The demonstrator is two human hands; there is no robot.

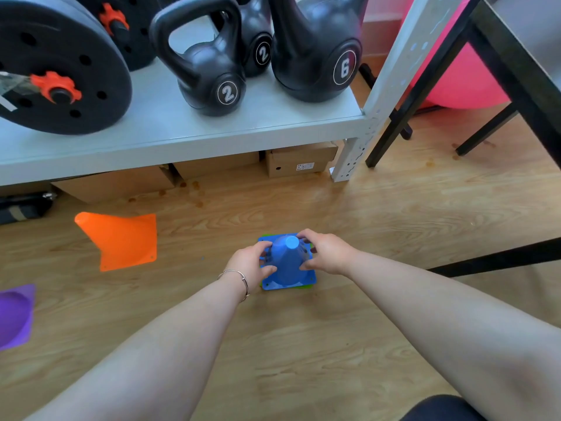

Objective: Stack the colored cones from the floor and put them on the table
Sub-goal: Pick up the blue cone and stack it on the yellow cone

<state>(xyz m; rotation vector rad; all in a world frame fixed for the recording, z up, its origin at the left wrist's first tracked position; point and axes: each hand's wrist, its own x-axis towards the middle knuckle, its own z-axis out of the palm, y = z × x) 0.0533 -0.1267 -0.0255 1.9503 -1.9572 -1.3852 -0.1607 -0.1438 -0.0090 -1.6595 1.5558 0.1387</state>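
Wooden plank floor (379,226) runs beneath a grey metal shelf of kettlebells. Seen from the head camera, the left hand (252,262) and right hand (326,253) clasp an upright blue plastic cone (287,262), seated over a green one. An orange plastic cone (121,238) lies tipped well leftward, nearer the left hand.

A blue cone (287,262) tops a green one (307,287); orange cone (121,240), purple cone (15,316), black kettlebells (209,74).

The front kettlebell (212,83), upper centre, reads "2"; the kettlebell behind it (258,41) also reads "2". The large kettlebell (318,56), upper right of centre, reads "6"; the cardboard box label (304,167) is too small to read.
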